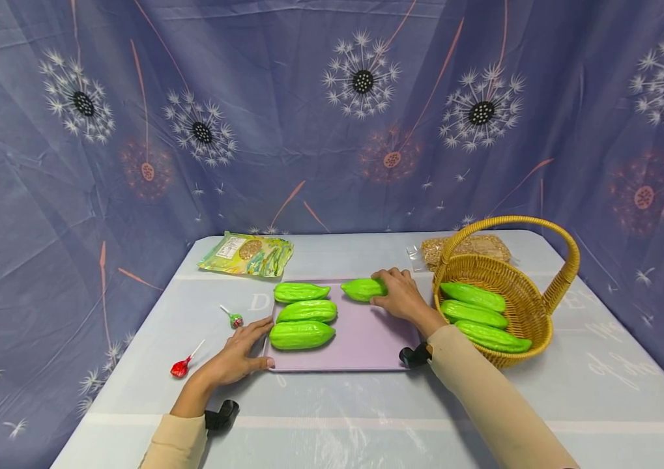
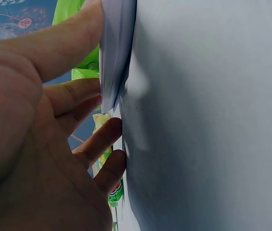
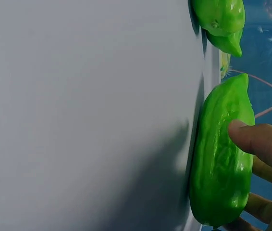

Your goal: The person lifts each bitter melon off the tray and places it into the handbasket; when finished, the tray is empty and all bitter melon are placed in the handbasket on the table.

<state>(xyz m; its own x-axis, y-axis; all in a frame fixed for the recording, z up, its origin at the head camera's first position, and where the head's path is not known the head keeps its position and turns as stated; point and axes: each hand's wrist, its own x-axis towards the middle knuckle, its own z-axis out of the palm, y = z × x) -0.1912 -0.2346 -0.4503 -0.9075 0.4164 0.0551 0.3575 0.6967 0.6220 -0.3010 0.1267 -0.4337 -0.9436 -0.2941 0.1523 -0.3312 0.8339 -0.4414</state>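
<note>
A lilac tray (image 1: 367, 342) lies mid-table with three green gourds (image 1: 302, 312) stacked along its left side. My right hand (image 1: 393, 296) grips a fourth green gourd (image 1: 360, 289) lying at the tray's far edge. In the right wrist view my thumb (image 3: 258, 142) presses on this gourd (image 3: 220, 159) and my fingers curl behind it. My left hand (image 1: 246, 345) lies flat at the tray's front left corner. Its thumb (image 2: 64, 43) is against the tray edge (image 2: 114, 57) and its straight fingers rest beside it.
A wicker basket (image 1: 534, 306) with a tall handle stands right of the tray, holding three more gourds. A green snack bag (image 1: 247, 254) and a clear packet of grain (image 1: 475, 247) lie at the back. Two lollipops (image 1: 181, 368) lie left of the tray.
</note>
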